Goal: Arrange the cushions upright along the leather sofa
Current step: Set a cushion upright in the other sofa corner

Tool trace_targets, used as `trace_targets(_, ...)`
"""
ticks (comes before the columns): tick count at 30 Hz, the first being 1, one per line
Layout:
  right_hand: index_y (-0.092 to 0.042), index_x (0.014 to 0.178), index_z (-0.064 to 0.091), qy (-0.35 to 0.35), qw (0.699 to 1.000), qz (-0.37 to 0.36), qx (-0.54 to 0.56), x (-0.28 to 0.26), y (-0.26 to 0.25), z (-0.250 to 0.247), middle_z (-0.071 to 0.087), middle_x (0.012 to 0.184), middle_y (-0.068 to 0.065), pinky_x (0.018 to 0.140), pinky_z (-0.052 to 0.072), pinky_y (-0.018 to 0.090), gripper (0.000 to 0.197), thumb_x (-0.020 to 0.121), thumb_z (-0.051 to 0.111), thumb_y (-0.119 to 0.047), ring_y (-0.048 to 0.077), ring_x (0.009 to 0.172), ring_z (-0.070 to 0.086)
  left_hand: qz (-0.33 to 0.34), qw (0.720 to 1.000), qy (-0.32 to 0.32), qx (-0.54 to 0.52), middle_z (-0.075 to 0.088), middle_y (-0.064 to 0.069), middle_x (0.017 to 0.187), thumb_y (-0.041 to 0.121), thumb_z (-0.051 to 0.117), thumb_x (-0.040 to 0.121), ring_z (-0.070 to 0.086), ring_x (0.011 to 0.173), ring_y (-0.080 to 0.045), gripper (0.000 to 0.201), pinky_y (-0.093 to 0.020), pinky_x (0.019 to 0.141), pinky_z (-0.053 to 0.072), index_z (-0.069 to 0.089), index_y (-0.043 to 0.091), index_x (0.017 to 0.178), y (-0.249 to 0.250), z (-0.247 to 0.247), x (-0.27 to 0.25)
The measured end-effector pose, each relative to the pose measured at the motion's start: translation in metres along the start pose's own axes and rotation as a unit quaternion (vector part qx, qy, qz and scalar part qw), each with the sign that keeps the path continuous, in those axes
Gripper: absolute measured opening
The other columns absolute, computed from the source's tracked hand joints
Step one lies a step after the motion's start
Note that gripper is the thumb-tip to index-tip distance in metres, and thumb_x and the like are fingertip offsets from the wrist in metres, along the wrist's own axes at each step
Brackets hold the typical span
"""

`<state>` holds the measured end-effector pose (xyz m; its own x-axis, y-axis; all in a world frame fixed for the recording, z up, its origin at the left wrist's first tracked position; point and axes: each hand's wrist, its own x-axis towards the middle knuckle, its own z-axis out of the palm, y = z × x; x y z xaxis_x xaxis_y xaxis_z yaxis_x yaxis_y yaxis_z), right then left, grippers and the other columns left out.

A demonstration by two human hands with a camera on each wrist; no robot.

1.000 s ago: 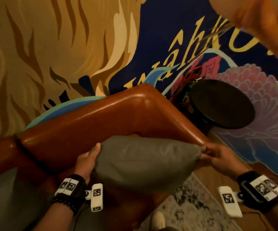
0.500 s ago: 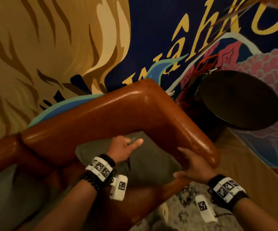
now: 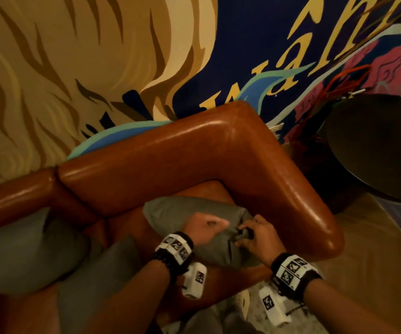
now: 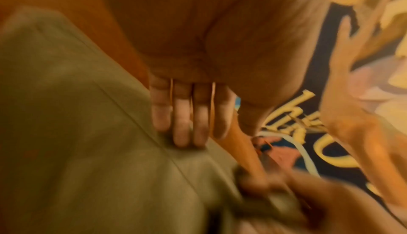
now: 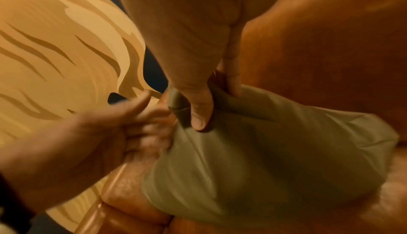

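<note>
A grey-green cushion (image 3: 189, 210) stands in the corner of the brown leather sofa (image 3: 194, 150), leaning toward the armrest. My left hand (image 3: 215, 224) presses on its top with straight fingers (image 4: 189, 116). My right hand (image 3: 244, 233) pinches the cushion's near top corner between thumb and fingers (image 5: 199, 112). In the right wrist view the cushion (image 5: 275, 159) bulges below that pinch, and the left hand (image 5: 123, 129) lies flat against its side. Two more grey cushions (image 3: 26, 249) (image 3: 103, 273) lie on the seat to the left.
A round dark side table (image 3: 375, 145) stands just right of the sofa's armrest (image 3: 310, 213). A painted mural wall (image 3: 98, 68) runs behind the sofa. A speckled rug (image 3: 252, 319) and wooden floor (image 3: 375, 256) lie below right.
The cushion, held up in both hands a second ago, now sits in the sofa corner. My right hand left the armrest and took hold of the cushion's corner; my left hand stays on top.
</note>
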<state>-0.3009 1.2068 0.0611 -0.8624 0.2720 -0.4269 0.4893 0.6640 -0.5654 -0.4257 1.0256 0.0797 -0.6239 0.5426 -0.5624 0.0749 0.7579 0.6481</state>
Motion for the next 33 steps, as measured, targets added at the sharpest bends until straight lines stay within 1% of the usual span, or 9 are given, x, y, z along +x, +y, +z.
trace_targets(4, -0.023, 0.109, 0.084, 0.001, 1.000, 0.000, 0.026, -0.001, 0.010, -0.009, 0.043, 0.090, -0.017, 0.070, 0.036, 0.012, 0.038, 0.073, 0.097, -0.026, 0.002, 0.079, 0.049, -0.182, 0.955, 0.225, 0.064, 0.066, -0.011, 0.136, 0.049, 0.071, 0.091, 0.059, 0.129, -0.028, 0.055, -0.034, 0.109, 0.045, 0.064, 0.015, 0.134, -0.086, -0.071, 0.010)
trace_targets(7, -0.022, 0.106, 0.086, 0.024, 0.999, -0.001, 0.032, -0.009, 0.020, -0.009, 0.049, 0.088, -0.013, 0.067, 0.041, 0.002, 0.033, 0.075, 0.096, -0.015, -0.006, 0.074, 0.049, -0.296, 0.933, 0.178, 0.104, 0.037, -0.019, 0.160, 0.057, 0.060, 0.095, 0.037, 0.146, -0.039, 0.079, -0.046, 0.122, 0.030, 0.039, 0.010, 0.155, -0.146, -0.101, 0.022)
trace_targets(9, -0.019, 0.106, 0.086, 0.037, 0.998, -0.014, 0.043, -0.018, 0.023, -0.008, 0.058, 0.090, -0.009, 0.071, 0.044, -0.002, 0.032, 0.081, 0.089, 0.001, -0.008, 0.074, 0.058, -0.300, 0.945, 0.133, -0.009, 0.045, -0.020, 0.155, 0.055, 0.060, 0.096, 0.052, 0.132, -0.041, 0.071, -0.051, 0.114, 0.042, 0.047, 0.010, 0.150, -0.170, -0.104, 0.036)
trace_targets(13, -0.032, 0.097, 0.082, 0.057, 0.997, 0.002, 0.053, -0.036, 0.028, -0.009, 0.071, 0.087, -0.018, 0.073, 0.048, 0.006, 0.040, 0.080, 0.079, 0.005, -0.005, 0.080, 0.068, -0.325, 0.907, 0.158, -0.218, 0.065, -0.018, 0.131, 0.033, 0.072, 0.095, 0.072, 0.086, -0.034, 0.051, -0.054, 0.092, 0.060, 0.058, 0.008, 0.137, -0.190, -0.098, 0.057)
trace_targets(17, -0.041, 0.096, 0.072, 0.085, 0.986, 0.095, 0.107, -0.063, 0.032, -0.016, 0.074, 0.080, 0.000, 0.065, 0.061, 0.026, 0.045, 0.083, 0.076, 0.002, 0.014, 0.070, 0.072, -0.250, 0.922, 0.183, -0.234, 0.074, -0.013, 0.105, 0.029, 0.077, 0.091, 0.073, 0.080, -0.030, 0.035, -0.051, 0.090, 0.061, 0.068, 0.008, 0.118, -0.162, -0.113, 0.070)
trace_targets(20, -0.032, 0.113, 0.066, 0.091, 0.963, 0.171, 0.187, -0.088, 0.032, -0.021, 0.069, 0.087, 0.022, 0.057, 0.056, 0.023, 0.046, 0.088, 0.078, 0.005, 0.020, 0.064, 0.065, -0.153, 0.948, 0.187, -0.206, 0.075, -0.010, 0.093, 0.030, 0.077, 0.091, 0.072, 0.078, -0.028, 0.026, -0.043, 0.079, 0.063, 0.073, 0.010, 0.107, -0.110, -0.131, 0.087)
trace_targets(23, -0.026, 0.109, 0.068, 0.099, 0.939, 0.256, 0.207, -0.102, 0.048, -0.010, 0.075, 0.085, 0.015, 0.059, 0.054, 0.026, 0.036, 0.086, 0.087, -0.007, 0.018, 0.068, 0.069, -0.081, 0.968, 0.171, -0.163, 0.077, -0.006, 0.088, 0.034, 0.081, 0.087, 0.072, 0.070, -0.026, 0.023, -0.036, 0.063, 0.060, 0.076, 0.015, 0.100, -0.056, -0.135, 0.120)
trace_targets(26, -0.020, 0.089, 0.071, 0.083, 0.912, 0.338, 0.217, -0.102, 0.068, 0.007, 0.077, 0.077, 0.013, 0.074, 0.061, 0.047, 0.023, 0.079, 0.091, -0.015, 0.026, 0.071, 0.072, -0.037, 0.983, 0.149, -0.097, 0.078, -0.001, 0.086, 0.039, 0.085, 0.082, 0.074, 0.074, -0.024, 0.021, -0.042, 0.076, 0.063, 0.077, 0.022, 0.093, -0.013, -0.120, 0.161)
trace_targets(33, -0.019, 0.065, 0.063, 0.088, 0.875, 0.411, 0.239, -0.074, 0.119, 0.040, 0.077, 0.069, 0.013, 0.076, 0.061, 0.039, 0.023, 0.076, 0.083, -0.013, 0.028, 0.066, 0.070, -0.022, 0.995, 0.100, -0.005, 0.079, -0.003, 0.095, 0.036, 0.085, 0.082, 0.074, 0.081, -0.025, 0.016, -0.041, 0.084, 0.062, 0.075, 0.028, 0.090, 0.036, -0.060, 0.239)
